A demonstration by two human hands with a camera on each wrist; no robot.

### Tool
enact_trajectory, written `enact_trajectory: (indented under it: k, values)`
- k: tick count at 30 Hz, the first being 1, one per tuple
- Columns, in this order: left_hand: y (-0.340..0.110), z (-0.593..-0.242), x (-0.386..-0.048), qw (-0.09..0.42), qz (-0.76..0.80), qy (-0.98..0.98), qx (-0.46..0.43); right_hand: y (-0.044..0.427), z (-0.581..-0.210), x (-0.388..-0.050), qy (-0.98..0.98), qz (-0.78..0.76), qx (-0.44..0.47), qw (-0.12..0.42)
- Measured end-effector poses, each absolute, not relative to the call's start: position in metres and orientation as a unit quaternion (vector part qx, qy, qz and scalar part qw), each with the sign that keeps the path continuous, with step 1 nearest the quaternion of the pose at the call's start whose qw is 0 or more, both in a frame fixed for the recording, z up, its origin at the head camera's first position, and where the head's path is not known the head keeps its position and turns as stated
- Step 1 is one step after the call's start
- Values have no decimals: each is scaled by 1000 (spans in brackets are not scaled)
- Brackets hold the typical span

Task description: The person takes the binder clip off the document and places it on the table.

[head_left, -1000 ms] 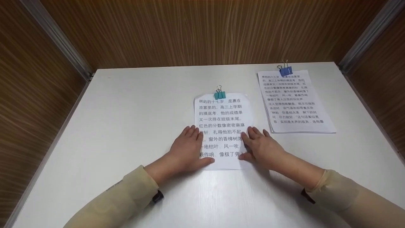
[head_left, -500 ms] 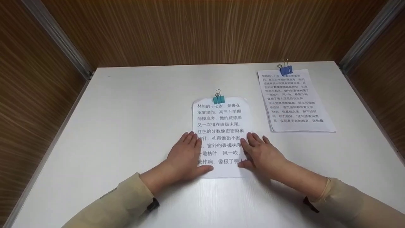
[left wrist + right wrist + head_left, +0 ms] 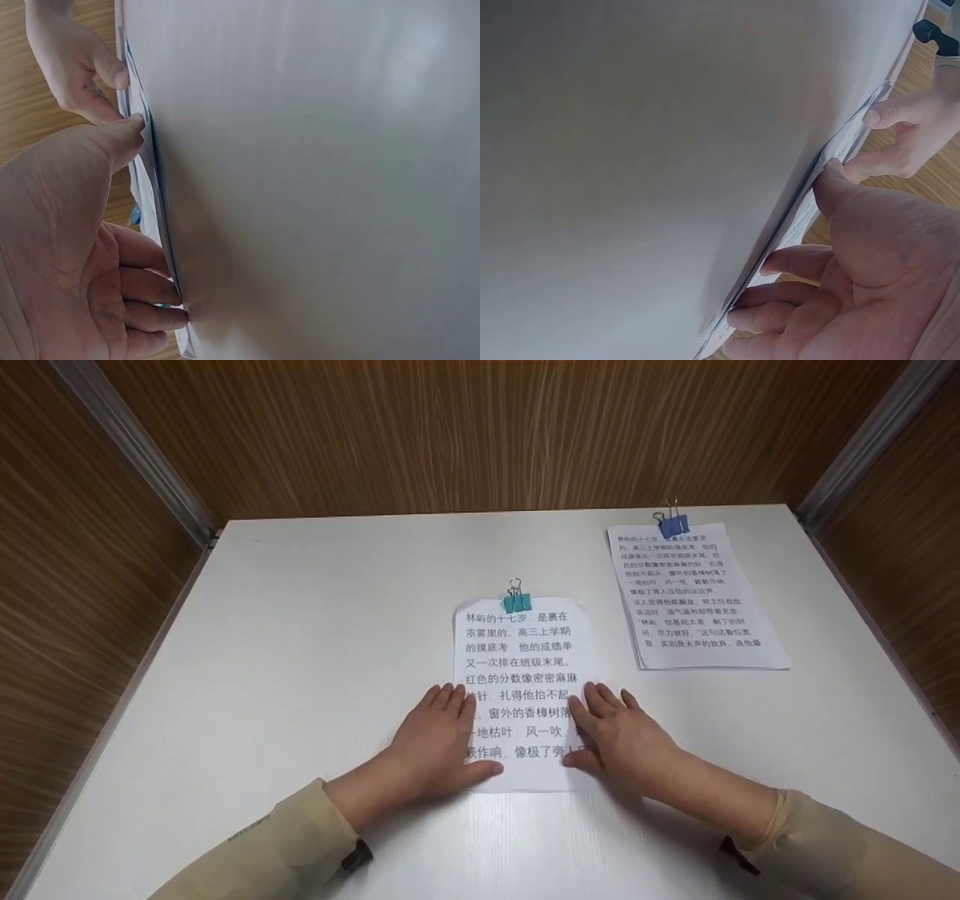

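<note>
A stack of printed paper sheets [image 3: 517,660] lies flat in mid-table, its top edge held by a teal binder clip [image 3: 517,601] with wire handles upright. Along the lower left side of the sheets, my left hand [image 3: 435,742] rests with fingers extended and thumb on the paper. My right hand [image 3: 626,742] lies likewise on the lower right side, fingertips and thumb touching the sheets. Both wrist views catch the stack nearly edge-on; the left hand [image 3: 82,255] and right hand [image 3: 870,262] keep their fingers and thumbs against it.
A second stack of printed sheets [image 3: 694,600] sits at the back right, with a blue binder clip [image 3: 673,525] on its top edge. The white table [image 3: 300,622] is bordered by wood-grain panels [image 3: 480,435] at the back and sides.
The teal-clipped stack has slid toward me and very slightly left, both hands moving along with it. The blue-clipped stack stays in its place.
</note>
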State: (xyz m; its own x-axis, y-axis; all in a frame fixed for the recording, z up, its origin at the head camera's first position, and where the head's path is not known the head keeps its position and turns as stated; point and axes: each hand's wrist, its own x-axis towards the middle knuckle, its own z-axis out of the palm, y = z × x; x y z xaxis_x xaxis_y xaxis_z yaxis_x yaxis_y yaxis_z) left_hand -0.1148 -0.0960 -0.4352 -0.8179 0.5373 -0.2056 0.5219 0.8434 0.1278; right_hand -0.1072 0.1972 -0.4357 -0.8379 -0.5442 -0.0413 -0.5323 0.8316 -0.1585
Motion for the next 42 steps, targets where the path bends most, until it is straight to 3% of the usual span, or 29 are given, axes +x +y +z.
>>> enact_trajectory:
  k: [17, 27, 34, 42]
  values:
    - [-94, -433, -114, 119, 16, 952, 283, 206, -419, -121, 956, -168, -228, 77]
    - [-96, -432, -114, 124, 12, 951, 283, 215, -408, -187, 960, -226, -166, 20]
    - [-94, -432, -113, 122, 11, 950, 286, 220, -408, -228, 954, -258, -140, 60]
    - [-94, -431, -113, 125, 5, 950, 286, 221, -417, -252, 950, -270, -119, 102]
